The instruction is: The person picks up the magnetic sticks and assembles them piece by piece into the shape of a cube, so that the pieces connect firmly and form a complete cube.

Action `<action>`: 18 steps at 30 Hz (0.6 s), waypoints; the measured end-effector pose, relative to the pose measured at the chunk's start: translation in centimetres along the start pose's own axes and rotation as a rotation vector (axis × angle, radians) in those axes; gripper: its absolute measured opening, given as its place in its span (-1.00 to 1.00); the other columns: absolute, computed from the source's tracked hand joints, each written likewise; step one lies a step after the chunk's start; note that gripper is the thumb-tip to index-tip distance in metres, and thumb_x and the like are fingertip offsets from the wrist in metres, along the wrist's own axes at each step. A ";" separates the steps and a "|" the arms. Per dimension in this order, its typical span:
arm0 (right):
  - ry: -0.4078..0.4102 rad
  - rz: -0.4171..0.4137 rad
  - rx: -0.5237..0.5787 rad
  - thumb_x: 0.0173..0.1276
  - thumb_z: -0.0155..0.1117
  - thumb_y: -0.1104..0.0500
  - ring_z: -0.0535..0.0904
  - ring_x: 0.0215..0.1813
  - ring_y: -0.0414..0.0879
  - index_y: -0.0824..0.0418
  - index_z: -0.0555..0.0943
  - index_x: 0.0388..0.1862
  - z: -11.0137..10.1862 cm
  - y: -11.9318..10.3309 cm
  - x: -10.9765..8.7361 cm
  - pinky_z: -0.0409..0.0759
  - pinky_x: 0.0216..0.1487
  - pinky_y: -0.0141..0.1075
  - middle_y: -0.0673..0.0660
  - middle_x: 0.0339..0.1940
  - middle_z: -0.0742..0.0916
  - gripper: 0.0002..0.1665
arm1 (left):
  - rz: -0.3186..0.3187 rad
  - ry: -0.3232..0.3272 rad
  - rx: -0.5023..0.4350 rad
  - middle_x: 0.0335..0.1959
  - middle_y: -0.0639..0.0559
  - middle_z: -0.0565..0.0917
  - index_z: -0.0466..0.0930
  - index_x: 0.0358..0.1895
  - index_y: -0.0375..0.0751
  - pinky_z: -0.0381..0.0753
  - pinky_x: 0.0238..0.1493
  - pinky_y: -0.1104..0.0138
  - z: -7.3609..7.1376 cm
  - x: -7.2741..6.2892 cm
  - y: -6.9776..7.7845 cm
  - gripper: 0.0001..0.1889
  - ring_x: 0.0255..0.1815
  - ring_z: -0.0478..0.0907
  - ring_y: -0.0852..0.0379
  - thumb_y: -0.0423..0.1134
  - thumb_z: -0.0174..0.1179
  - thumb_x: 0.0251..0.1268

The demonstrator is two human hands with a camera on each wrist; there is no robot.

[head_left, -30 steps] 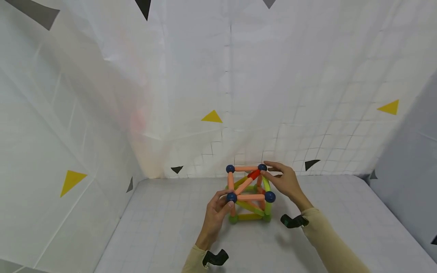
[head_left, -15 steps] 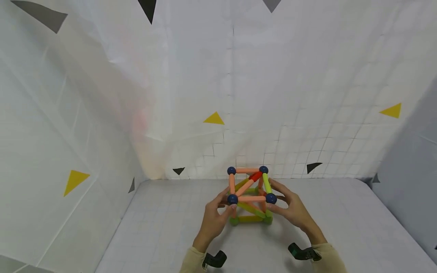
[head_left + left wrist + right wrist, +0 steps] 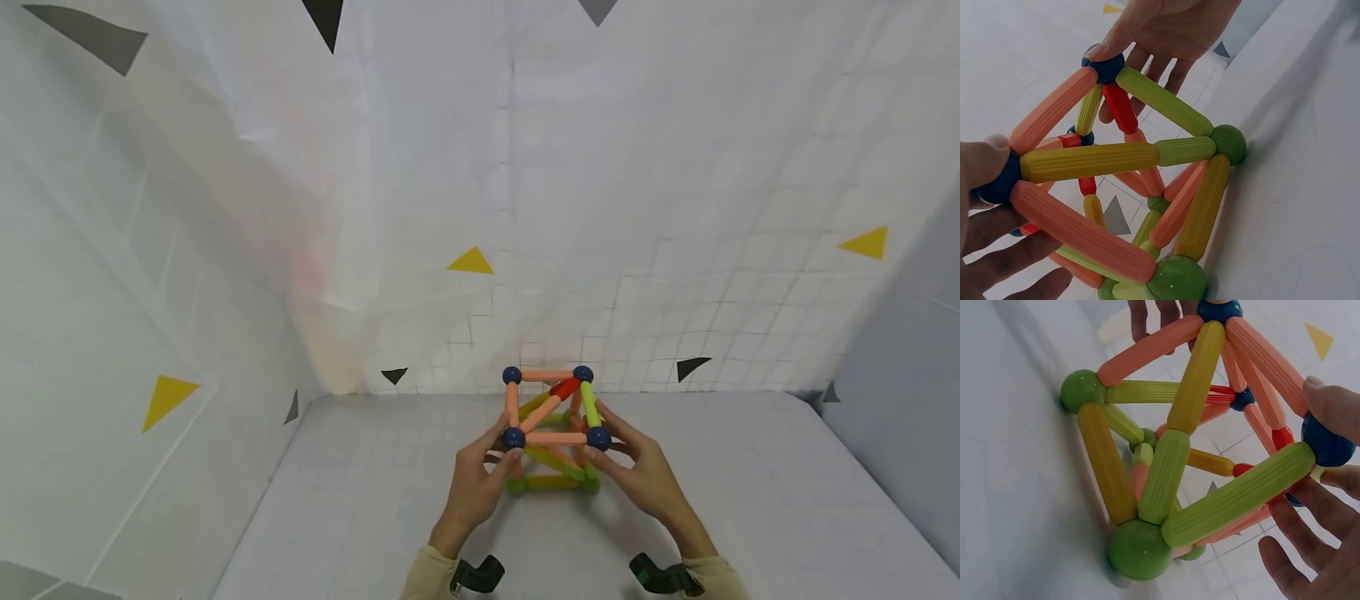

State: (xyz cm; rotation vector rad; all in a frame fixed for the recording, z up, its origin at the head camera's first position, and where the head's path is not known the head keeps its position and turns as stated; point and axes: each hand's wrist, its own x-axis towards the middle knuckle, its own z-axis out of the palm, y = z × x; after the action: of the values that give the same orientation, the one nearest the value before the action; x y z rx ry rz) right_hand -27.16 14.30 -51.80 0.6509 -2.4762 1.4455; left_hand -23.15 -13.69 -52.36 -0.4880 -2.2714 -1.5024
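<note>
A cube frame of magnetic rods and balls stands on the table, with blue balls at its upper corners and green balls below. My left hand [image 3: 474, 483] pinches the near-left blue ball [image 3: 513, 438], thumb in front and fingers spread behind. On the opposite side my right hand [image 3: 647, 479] holds the near-right blue ball [image 3: 598, 438] between thumb and fingers. An orange rod [image 3: 555, 439] joins these two balls. In the left wrist view a yellow-and-green diagonal [image 3: 1091, 161] crosses the near face down to a green ball [image 3: 1230, 145]. A red-tipped diagonal [image 3: 564, 389] spans the top.
The white table [image 3: 345, 500] meets a pale sheet wall [image 3: 420, 183] just behind the frame. Side sheets rise at left and right. Yellow triangles [image 3: 471, 260] and dark triangles [image 3: 393, 376] mark the sheets. A black band [image 3: 480, 575] sits at each wrist.
My right hand has come down from the far-right blue ball to the near-right one and now holds it. My left hand stays on its ball; the frame stands almost unmoved.
</note>
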 end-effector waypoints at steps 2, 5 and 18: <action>0.004 0.013 -0.010 0.54 0.40 0.04 0.56 0.31 -0.32 -0.10 0.27 0.71 0.1 0.0 -0.2 0.68 0.23 -0.13 0.12 0.51 0.62 -0.15 | -0.003 0.001 0.002 0.18 -0.04 0.78 0.37 0.58 -0.26 0.74 -0.04 0.29 0.0 0.0 0.0 -0.39 0.00 0.73 0.11 -0.10 0.22 0.62; -0.002 0.030 -0.022 0.54 0.40 0.01 0.61 0.35 -0.09 -0.12 0.26 0.71 0.3 -0.3 -0.5 0.69 0.24 0.05 0.13 0.54 0.58 -0.14 | -0.009 0.009 0.007 0.15 -0.03 0.79 0.39 0.57 -0.25 0.75 -0.06 0.28 0.0 -0.3 -0.1 -0.40 -0.01 0.74 0.08 -0.11 0.23 0.61; 0.005 -0.048 -0.067 0.49 0.45 0.05 0.60 0.40 0.26 0.01 0.29 0.70 0.0 -1.3 0.3 0.64 0.21 0.29 0.25 0.47 0.64 -0.11 | 0.026 0.035 0.112 0.11 0.00 0.80 0.42 0.56 -0.20 0.74 0.02 0.02 -1.6 0.2 0.1 -0.37 0.04 0.74 0.08 -0.07 0.31 0.55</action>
State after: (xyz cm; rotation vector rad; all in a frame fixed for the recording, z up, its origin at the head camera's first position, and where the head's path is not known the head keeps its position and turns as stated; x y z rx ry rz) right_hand -26.80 13.65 -50.68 0.6883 -2.4757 1.3388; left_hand -23.06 -15.12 -51.62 -0.4535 -2.2977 -1.3525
